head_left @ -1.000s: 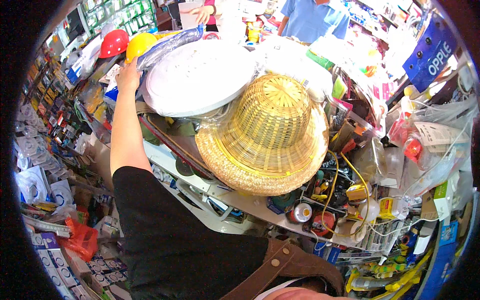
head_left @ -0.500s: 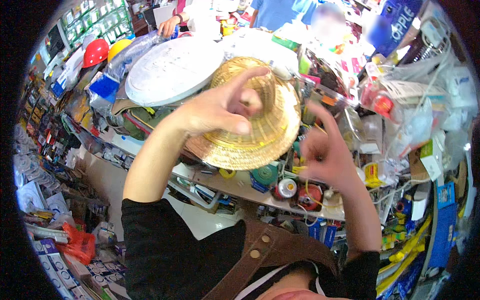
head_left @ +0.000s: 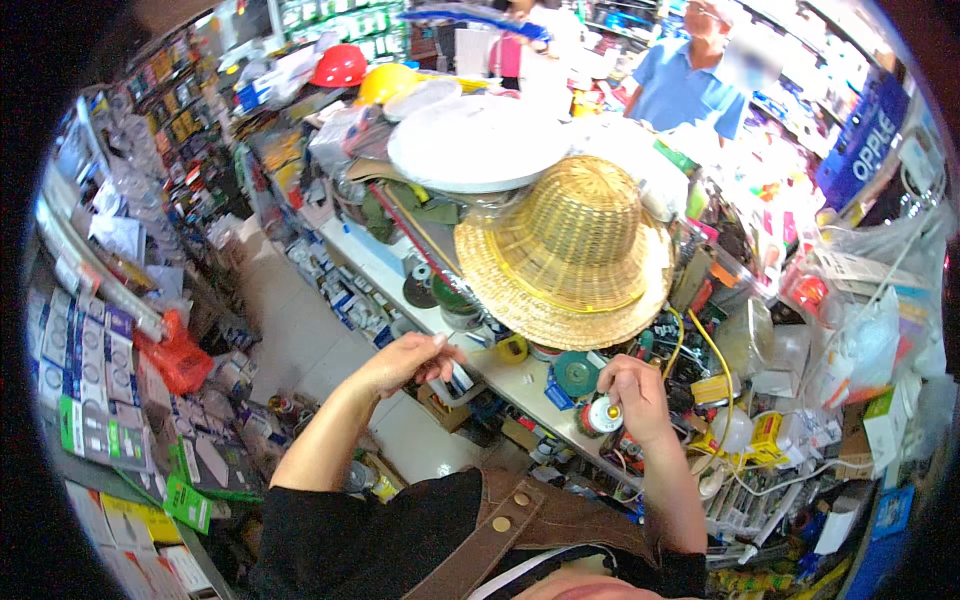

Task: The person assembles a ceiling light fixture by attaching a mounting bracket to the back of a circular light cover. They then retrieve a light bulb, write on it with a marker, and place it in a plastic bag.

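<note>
A woven straw hat (head_left: 580, 245) with a tall crown and wide brim rests on the counter clutter ahead of me. Nearer than its brim, to the left, my left hand (head_left: 408, 364) hangs at the counter edge with fingers loosely bent and apart, holding nothing. My right hand (head_left: 638, 395) is off the hat's near right side, fingers curled in and nothing showing in them. Close beside its fingertips stands a small can with a white top (head_left: 600, 416); whether they touch, I cannot tell. A round green coil (head_left: 575, 374) and a yellow tape measure (head_left: 512, 348) lie under the brim.
Behind the hat lies a large white oval disc (head_left: 478, 150), with red (head_left: 340, 66) and yellow (head_left: 388, 84) helmets beyond. A person in a blue shirt (head_left: 690, 90) stands across the counter. Yellow cable (head_left: 725, 350) and plastic bags crowd the right. Boxed goods (head_left: 85, 350) fill the left.
Both hands have dropped from over and beside the hat toward the near counter edge. My right fingers have curled in. The view has shifted, showing the whole hat.
</note>
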`<state>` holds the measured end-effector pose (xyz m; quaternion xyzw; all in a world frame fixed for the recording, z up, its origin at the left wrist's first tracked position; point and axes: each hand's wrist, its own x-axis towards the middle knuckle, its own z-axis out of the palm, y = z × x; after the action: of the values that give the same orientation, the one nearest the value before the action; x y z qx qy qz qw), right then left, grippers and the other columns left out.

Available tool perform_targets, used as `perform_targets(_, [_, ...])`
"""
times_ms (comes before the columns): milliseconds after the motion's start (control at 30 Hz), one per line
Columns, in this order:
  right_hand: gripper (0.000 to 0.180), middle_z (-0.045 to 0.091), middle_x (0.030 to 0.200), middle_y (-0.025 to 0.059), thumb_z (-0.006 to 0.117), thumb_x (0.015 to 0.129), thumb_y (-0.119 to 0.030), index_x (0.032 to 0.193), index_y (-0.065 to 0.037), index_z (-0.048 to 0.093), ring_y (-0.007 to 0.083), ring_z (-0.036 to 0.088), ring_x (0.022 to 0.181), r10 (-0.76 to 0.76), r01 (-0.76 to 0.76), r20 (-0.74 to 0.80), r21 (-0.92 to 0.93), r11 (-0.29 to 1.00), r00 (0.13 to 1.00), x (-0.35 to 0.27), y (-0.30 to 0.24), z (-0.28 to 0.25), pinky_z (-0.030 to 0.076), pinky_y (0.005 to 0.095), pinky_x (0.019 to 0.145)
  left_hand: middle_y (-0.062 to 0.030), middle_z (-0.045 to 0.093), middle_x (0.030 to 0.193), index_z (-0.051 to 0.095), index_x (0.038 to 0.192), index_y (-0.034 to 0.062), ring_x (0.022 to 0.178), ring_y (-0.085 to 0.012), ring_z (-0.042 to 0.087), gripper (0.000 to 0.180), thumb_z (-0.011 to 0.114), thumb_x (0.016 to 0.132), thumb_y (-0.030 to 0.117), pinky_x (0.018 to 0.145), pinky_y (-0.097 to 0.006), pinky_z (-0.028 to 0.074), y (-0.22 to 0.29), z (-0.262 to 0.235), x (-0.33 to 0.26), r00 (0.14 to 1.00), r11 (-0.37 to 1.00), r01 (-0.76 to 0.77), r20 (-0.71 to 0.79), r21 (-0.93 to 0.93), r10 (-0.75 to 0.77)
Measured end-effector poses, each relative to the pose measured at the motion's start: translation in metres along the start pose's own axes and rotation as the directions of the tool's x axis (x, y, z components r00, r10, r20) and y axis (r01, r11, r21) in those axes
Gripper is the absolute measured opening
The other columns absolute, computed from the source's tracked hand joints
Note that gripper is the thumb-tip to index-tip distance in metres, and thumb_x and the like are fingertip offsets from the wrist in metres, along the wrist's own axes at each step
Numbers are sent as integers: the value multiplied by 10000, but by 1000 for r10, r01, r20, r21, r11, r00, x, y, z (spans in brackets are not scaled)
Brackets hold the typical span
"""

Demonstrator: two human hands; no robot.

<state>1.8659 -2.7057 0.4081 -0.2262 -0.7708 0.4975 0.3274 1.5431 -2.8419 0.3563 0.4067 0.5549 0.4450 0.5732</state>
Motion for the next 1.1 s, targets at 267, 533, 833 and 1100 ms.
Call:
perform_targets(267, [330,587,921,60,578,820,15,1132,-12,476,78,506,649,-17,30,119,-111,993,993,73,-8,105,423,222,571,15,587,811,483,1264,55,642,-45,451,408,462,962,329,558,-182,376,-19,-36,-50,989,983,-134,-85,-122,124])
perform_targets(533, [553,578,1005,94,594,813,-30,1314,-42,359,83,516,664,-96,93,413,26,995,905,168,-29,248,443,228,634,-43,583,872,123,1443,74,760,-97,497,712,550,922,305,693,-258,420,2,-106,-76,890,931,-311,-285,191,356])
perform_targets(833, [607,568,1013,77,431,926,-500,1252,11,434,89,520,649,-406,65,541,541,838,736,217,-42,382,408,203,552,-20,545,868,189,1428,99,740,-78,468,639,558,920,218,659,-225,403,67,-112,-178,553,828,-536,-672,166,493])
perform_targets(1100, [574,589,899,60,348,953,-515,1058,6,566,91,543,657,-542,-108,698,654,749,468,194,-68,433,420,226,564,-20,549,874,338,1357,39,809,-85,494,532,564,915,234,725,-246,412,115,-33,-259,348,813,-155,-739,562,577])
